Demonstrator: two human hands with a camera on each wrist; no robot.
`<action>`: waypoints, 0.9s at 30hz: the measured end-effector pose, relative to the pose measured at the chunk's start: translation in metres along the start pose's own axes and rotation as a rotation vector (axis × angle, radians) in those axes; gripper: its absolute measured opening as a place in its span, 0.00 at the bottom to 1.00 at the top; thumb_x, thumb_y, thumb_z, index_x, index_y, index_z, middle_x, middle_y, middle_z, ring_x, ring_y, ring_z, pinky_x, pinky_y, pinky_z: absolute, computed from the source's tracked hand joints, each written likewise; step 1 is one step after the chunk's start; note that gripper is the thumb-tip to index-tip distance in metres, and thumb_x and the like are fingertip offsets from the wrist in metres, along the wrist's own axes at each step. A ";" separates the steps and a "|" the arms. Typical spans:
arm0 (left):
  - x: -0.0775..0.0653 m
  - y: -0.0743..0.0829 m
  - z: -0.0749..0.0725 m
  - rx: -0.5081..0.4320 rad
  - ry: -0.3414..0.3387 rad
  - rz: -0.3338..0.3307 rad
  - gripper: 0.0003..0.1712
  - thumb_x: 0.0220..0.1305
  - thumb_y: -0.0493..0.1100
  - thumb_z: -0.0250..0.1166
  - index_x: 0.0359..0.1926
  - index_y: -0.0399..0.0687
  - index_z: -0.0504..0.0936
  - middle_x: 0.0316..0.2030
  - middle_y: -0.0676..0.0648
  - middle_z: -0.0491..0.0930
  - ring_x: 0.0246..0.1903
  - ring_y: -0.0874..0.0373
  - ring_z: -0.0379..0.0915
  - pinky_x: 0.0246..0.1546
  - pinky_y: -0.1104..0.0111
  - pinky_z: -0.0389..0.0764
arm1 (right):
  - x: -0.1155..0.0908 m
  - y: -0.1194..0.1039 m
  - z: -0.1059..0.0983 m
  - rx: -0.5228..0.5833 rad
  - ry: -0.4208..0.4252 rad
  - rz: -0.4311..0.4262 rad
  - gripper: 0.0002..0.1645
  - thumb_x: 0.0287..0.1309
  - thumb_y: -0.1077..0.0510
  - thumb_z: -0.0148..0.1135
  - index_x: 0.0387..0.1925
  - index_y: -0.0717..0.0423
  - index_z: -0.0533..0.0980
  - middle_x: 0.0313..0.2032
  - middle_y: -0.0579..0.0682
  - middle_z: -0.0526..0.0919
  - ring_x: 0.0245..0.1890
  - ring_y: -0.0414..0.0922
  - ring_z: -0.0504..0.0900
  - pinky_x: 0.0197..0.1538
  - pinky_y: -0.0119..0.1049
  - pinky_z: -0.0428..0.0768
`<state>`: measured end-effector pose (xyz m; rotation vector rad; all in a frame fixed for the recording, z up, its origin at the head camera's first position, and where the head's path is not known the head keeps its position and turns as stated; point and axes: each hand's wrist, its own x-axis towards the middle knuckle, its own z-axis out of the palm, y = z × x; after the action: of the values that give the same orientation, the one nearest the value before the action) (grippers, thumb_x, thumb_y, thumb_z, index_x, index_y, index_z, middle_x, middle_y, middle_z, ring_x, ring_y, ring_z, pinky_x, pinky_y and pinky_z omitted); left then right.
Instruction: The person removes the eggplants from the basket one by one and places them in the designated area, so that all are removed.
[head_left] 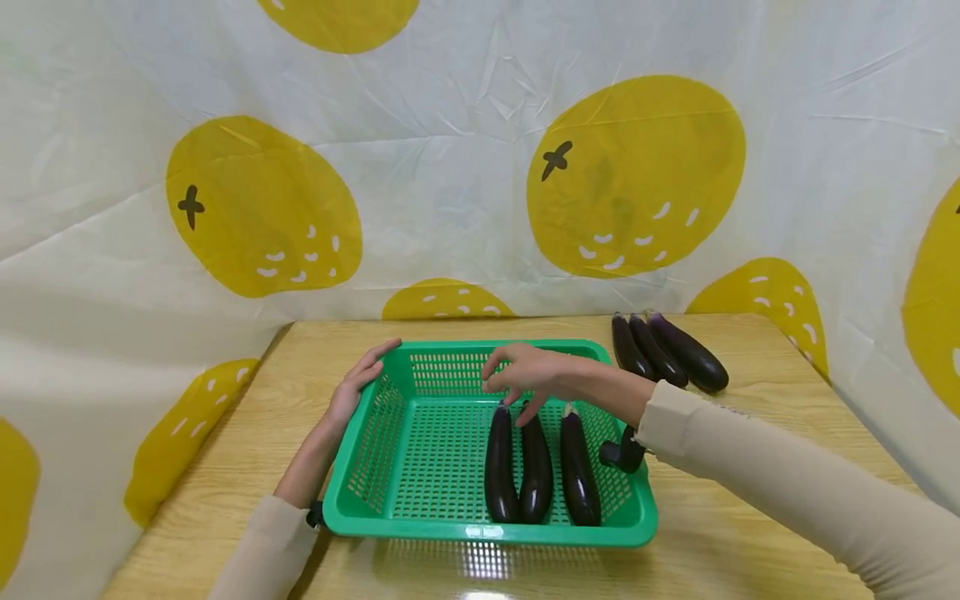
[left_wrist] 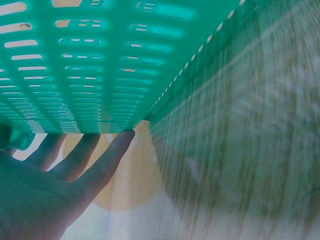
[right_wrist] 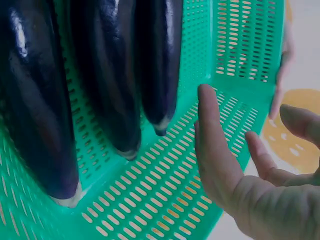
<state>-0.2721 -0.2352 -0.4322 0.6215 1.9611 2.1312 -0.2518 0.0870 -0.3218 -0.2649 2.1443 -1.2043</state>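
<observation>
A green plastic basket (head_left: pixel 442 527) with slotted walls stands on the wooden table. Three dark purple eggplants lie inside its right half: a left one (head_left: pixel 500 467), a middle one (head_left: pixel 535 475) and a right one (head_left: pixel 579 471), stem ends toward the far wall. My left hand (head_left: pixel 351 396) rests on the left rim near the far corner; the left wrist view shows its extended fingers (left_wrist: pixel 107 160) against the outside of the basket. My right hand (head_left: pixel 528 371) reaches over the basket above the stem ends, fingers apart and holding nothing. The right wrist view shows the same hand (right_wrist: pixel 250 185) beside the eggplants.
Three more eggplants (head_left: pixel 660 350) lie side by side on the table (head_left: pixel 780 433), behind the basket's far right corner. A white cloth (head_left: pixel 450 208) with large yellow fruit prints hangs at the table's back and left. A black wrist device (head_left: pixel 622 452) overlaps the basket's right side.
</observation>
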 end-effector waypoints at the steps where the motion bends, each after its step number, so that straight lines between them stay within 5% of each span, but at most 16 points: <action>1: 0.000 -0.001 0.000 0.012 0.003 0.007 0.31 0.85 0.44 0.33 0.82 0.39 0.48 0.81 0.34 0.45 0.67 0.63 0.68 0.62 0.73 0.76 | 0.001 0.001 0.002 -0.006 -0.003 0.011 0.21 0.72 0.56 0.62 0.61 0.57 0.72 0.63 0.59 0.74 0.63 0.64 0.76 0.44 0.52 0.89; 10: 0.000 -0.003 0.001 -0.009 -0.001 -0.003 0.31 0.85 0.44 0.34 0.82 0.39 0.47 0.81 0.34 0.46 0.65 0.63 0.69 0.62 0.72 0.77 | 0.006 0.004 0.013 -0.044 -0.026 0.086 0.16 0.69 0.58 0.65 0.55 0.54 0.74 0.59 0.65 0.73 0.55 0.65 0.81 0.40 0.50 0.89; 27: 0.001 0.000 0.001 0.030 0.019 0.001 0.31 0.85 0.43 0.34 0.82 0.39 0.49 0.81 0.36 0.46 0.68 0.61 0.65 0.63 0.74 0.75 | 0.020 0.013 0.024 -0.119 -0.171 0.134 0.19 0.68 0.58 0.65 0.59 0.54 0.78 0.68 0.71 0.68 0.53 0.67 0.82 0.39 0.51 0.89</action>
<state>-0.2730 -0.2342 -0.4315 0.6098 2.0064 2.1204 -0.2505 0.0686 -0.3503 -0.2618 2.0524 -0.9462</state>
